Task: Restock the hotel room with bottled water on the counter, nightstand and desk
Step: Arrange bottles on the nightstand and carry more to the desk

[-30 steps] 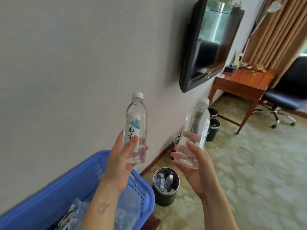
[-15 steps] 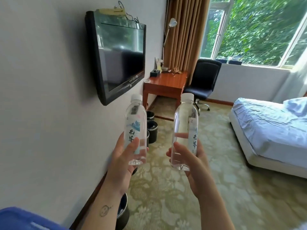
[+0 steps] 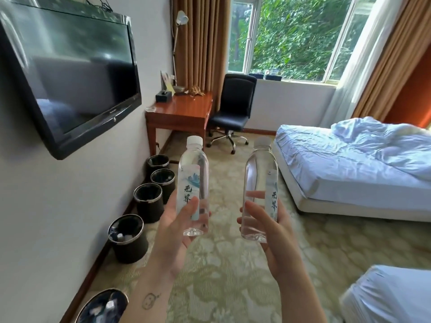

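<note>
Your left hand [image 3: 173,231] grips a clear, white-capped plastic water bottle [image 3: 193,176] upright, label facing you. Your right hand [image 3: 276,241], apart to its right, grips a matching bottle [image 3: 259,183] upright, label turned aside.

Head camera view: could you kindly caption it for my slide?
Left hand holds the left bottle, right hand the right bottle, both upright, desk ahead.
</note>
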The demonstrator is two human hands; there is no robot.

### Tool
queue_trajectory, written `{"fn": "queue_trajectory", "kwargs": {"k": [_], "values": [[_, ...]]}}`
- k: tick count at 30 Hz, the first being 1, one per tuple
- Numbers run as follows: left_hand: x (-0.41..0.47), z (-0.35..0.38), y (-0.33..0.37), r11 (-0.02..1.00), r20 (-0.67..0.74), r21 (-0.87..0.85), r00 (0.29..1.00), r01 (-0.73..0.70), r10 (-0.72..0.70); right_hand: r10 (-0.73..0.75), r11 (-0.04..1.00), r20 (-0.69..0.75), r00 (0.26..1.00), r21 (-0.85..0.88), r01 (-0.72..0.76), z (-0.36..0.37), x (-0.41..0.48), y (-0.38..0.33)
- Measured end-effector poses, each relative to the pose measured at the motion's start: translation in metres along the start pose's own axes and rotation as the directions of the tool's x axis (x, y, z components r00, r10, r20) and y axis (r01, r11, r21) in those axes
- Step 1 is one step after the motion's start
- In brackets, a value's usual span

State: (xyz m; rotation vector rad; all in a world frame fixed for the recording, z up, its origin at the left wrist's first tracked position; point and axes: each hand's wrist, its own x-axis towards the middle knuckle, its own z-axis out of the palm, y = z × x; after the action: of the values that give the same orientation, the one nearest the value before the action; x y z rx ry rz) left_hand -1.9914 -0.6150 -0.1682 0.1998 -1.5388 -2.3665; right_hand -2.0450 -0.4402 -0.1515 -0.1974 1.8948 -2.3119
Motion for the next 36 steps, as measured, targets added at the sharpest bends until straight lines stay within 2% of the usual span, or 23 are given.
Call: {"fn": "queue_trajectory", "kwargs": {"k": [6, 24, 36], "values": [[0.043, 0.01, -0.008, 1.0, 0.038, -0.004, 0.999, 0.026, -0.026, -0.033, 0.999, -0.056, 0.998, -0.023, 0.032, -0.005, 0.029, 0.001], [0.204, 0.013, 0.005, 0.994, 0.319, 0.001, 0.942, 0.107, -0.102, -0.157, 0.987, -0.293, 0.943, -0.028, 0.156, 0.031, 0.135, -0.004], [0.243, 0.082, -0.042, 0.978, 0.479, 0.014, 0.857, 0.206, -0.188, -0.173, 0.985, -0.48, 0.86, -0.089, 0.149, -0.03, 0.152, -0.01]]}}
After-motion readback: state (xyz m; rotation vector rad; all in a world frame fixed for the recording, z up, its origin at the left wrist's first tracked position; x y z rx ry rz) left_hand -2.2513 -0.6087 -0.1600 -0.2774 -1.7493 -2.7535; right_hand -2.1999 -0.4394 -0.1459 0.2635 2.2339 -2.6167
